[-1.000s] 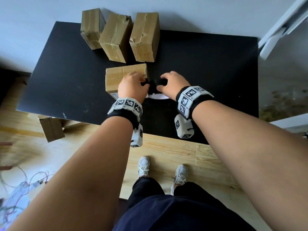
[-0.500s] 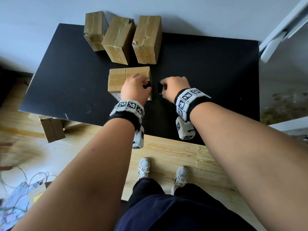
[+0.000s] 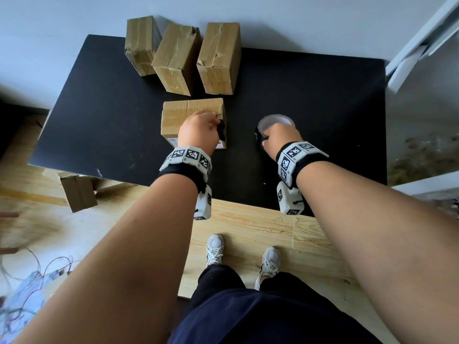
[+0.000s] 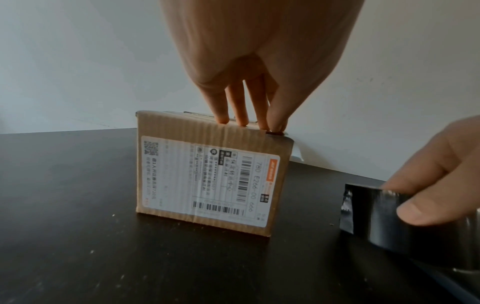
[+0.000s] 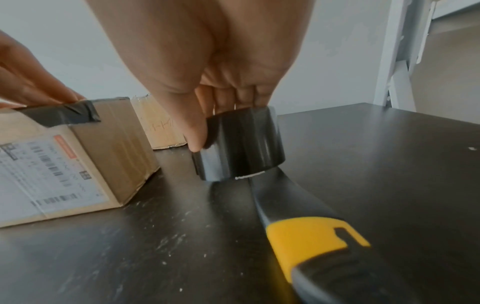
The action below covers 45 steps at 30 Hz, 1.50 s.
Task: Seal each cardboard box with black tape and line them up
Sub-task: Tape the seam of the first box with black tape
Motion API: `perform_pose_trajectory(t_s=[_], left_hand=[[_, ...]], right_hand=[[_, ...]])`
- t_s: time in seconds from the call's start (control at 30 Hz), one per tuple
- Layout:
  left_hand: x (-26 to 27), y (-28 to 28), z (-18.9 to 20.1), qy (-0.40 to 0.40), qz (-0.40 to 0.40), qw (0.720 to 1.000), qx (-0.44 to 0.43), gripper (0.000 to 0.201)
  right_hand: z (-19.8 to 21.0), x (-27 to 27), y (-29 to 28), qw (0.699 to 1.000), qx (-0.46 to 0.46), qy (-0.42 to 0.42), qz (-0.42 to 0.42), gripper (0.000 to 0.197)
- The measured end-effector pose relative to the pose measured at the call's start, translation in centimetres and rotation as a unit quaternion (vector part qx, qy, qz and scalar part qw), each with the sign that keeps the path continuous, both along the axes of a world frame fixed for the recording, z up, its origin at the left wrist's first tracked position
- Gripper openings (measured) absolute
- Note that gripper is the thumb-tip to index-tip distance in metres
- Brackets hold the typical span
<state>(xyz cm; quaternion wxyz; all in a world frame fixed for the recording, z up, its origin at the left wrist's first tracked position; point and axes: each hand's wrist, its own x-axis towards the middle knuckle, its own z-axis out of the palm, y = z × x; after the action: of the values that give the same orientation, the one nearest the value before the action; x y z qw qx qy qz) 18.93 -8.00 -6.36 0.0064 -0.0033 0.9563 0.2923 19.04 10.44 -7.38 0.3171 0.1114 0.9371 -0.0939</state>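
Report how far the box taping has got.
In hand: the left hand presses a black tape strip onto the labelled cardboard box; the right hand grips the black tape roll. Left: three brown boxes at the back show no black tape; lining up remains.

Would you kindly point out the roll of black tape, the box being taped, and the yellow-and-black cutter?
roll of black tape (image 5: 241, 144), right wrist view, on its outer black side.
box being taped (image 4: 207, 176), left wrist view, on its labelled front face.
yellow-and-black cutter (image 5: 309, 238), right wrist view, on its yellow section.

Left hand (image 3: 198, 131) fingertips press downward; right hand (image 3: 278, 137) grips.
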Motion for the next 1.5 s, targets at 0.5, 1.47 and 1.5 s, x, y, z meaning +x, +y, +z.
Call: perform_pose_trajectory(t_s=[0.5,1.47,1.5], left_hand=[[-1.7,-3.2,0.3,0.009,-0.134,0.986,-0.100,0.034],[-1.5,-3.9,0.2,-0.045,-0.179,0.961,-0.204,0.054],[-1.5,-3.9,0.3,-0.046,-0.178,0.962,-0.200,0.053]], right_hand=[[1.5,0.4,-3.6,0.963,-0.159,0.214,-0.033,0.040],[0.4,-0.3,-6.6,0.940,-0.212,0.254,-0.085,0.027],[0.7,-0.4,-6.5,0.940,-0.203,0.263,-0.080,0.025]])
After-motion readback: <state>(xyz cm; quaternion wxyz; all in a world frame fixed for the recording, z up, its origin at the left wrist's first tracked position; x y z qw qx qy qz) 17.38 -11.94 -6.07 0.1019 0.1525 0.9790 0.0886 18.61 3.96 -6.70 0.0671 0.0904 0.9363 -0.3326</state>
